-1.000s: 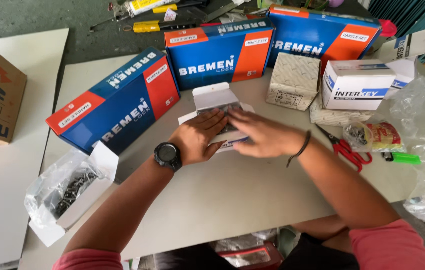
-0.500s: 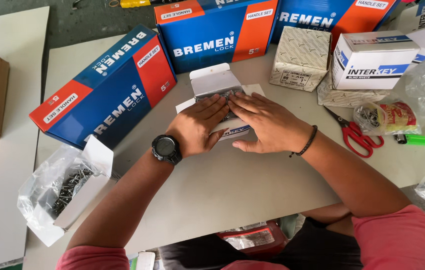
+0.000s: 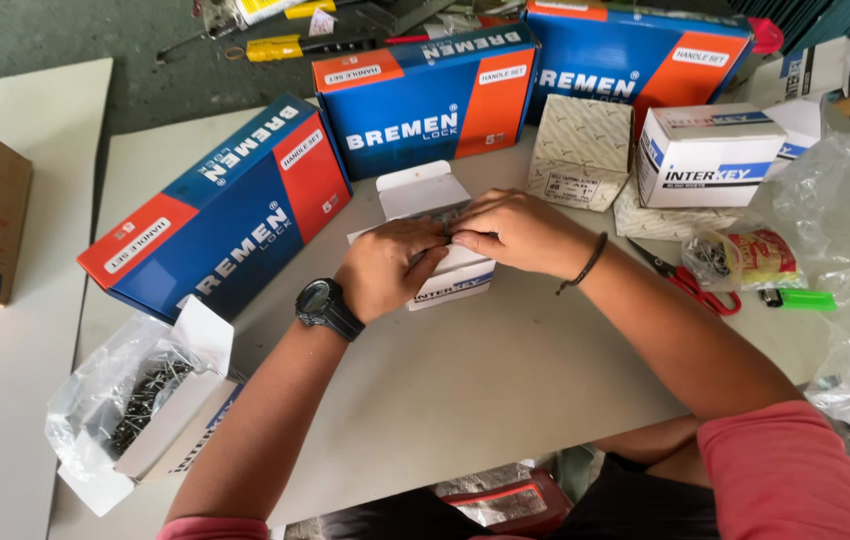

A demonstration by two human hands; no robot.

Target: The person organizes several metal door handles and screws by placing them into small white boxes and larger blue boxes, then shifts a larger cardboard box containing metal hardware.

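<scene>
Both forearms reach forward over the desk point(image 3: 505, 380) and meet at a small white box point(image 3: 440, 270) with its lid flap standing open. The left hand point(image 3: 385, 268), a dark watch point(image 3: 325, 308) on its wrist, lies palm down on the box with its fingers point(image 3: 423, 258) curled narrow against the box's top. The right hand point(image 3: 515, 232), a thin dark band on its wrist, comes in from the other side; its fingers are bent and pinched close at the box's open mouth, touching the left fingertips. What lies inside the box is hidden under the hands.

Just beyond the fingers stands a long blue-and-orange carton point(image 3: 425, 105), closed; a second one point(image 3: 215, 220) lies angled to the left of the left fingers, and a third point(image 3: 635, 60) stands further off beyond the right fingers. To the right of the right fingers, well apart, sit a patterned pale box point(image 3: 580, 150) and a closed white-and-blue box point(image 3: 710, 155). Nearer the body, left of the left forearm, an open white box point(image 3: 180, 400) lined with a clear bag holds a heap of dark screws point(image 3: 145, 395). Red-handled scissors point(image 3: 690, 285) and a green lighter point(image 3: 800, 298) lie right of the right forearm.
</scene>
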